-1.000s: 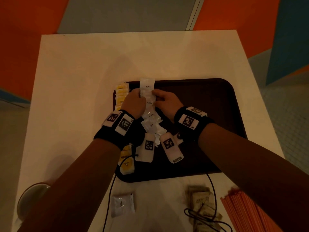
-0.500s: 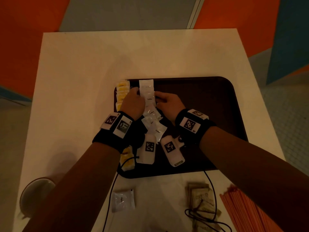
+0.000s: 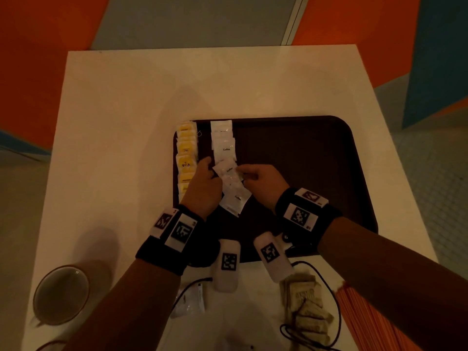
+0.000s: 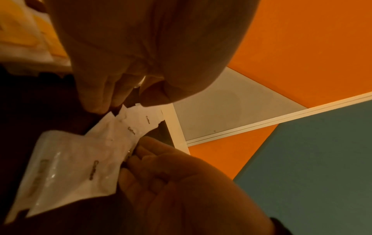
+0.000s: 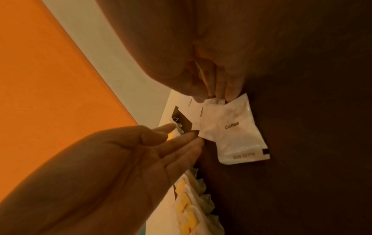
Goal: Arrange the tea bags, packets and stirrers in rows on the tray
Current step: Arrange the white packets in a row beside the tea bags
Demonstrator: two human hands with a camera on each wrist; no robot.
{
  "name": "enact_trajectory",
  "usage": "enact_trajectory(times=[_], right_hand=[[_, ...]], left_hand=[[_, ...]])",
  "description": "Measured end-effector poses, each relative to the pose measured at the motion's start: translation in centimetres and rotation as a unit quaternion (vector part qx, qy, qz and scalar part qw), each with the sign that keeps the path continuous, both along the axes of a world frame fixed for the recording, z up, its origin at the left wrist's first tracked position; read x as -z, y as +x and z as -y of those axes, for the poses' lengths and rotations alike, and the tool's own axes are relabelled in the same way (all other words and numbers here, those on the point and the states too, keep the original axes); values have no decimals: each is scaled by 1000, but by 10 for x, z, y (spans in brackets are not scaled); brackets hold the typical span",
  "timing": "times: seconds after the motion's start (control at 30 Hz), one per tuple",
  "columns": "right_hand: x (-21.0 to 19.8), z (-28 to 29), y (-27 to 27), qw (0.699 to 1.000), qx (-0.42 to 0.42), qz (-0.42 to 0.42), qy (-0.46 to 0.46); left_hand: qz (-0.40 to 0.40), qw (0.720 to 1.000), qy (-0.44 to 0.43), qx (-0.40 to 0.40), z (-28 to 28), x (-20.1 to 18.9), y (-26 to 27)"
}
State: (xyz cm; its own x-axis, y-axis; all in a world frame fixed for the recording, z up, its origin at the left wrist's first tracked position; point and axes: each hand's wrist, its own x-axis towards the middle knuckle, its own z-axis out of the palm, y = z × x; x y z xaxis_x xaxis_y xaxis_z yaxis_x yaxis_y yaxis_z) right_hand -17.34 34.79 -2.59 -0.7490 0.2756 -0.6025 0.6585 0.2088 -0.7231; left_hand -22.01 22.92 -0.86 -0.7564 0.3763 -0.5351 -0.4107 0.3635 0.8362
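Head view: the step in hand is laying the white coffee packets (image 3: pixel 229 173) into a row on the tray (image 3: pixel 329 153). The left hand (image 3: pixel 202 184) and right hand (image 3: pixel 263 182) sit close together at the tray's 9 o'clock side, one on each edge of the loose packets. The tray holds a finished-looking row of yellow tea bags (image 3: pixel 186 158) along its 9 o'clock rim, and just beside it a half-made coffee row running from 12 o'clock toward the hands; its nearer packets lie fanned and crooked. The rest of the tray is bare. Off the tray, at the table's 6 o'clock edge, lie a single packet (image 3: pixel 190 300), brown packets (image 3: pixel 306 310) and orange stirrers (image 3: pixel 367 323); a cup (image 3: pixel 60 295) stands at 8 o'clock, its contents too dark to tell.

Left wrist view: the left fingers (image 4: pixel 94 95) curl down onto the upper corner of the packets, apparently pinching it. The right hand comes in from 5 o'clock.

Right wrist view: the right fingertips (image 5: pixel 231 89) are clamped on a packet's top edge; the left fingers reach straight toward its lower corner, so that grip is uncertain.

Next, I judge, the crooked packets need squaring and spacing in line with the row above, without disturbing the tea bags alongside.
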Motion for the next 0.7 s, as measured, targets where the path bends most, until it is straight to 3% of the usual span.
enact_trajectory(times=[0.17, 0.37, 0.43, 0.57, 0.7], right_hand=[[-2, 6, 1, 998, 40, -5, -56], [-9, 7, -3, 996, 57, -59, -44], [-11, 3, -1, 997, 45, -51, -35], [-11, -4, 13, 1000, -22, 9, 20], [-6, 5, 26, 998, -60, -20, 5]], left_hand=[[22, 999, 15, -43, -3, 4, -2], [-49, 998, 26, -9, -7, 0, -8], [-70, 997, 17, 6, -3, 0, -8], [-32, 999, -2, 29, 8, 11, 5], [-24, 1000, -11, 5, 11, 20, 13]])
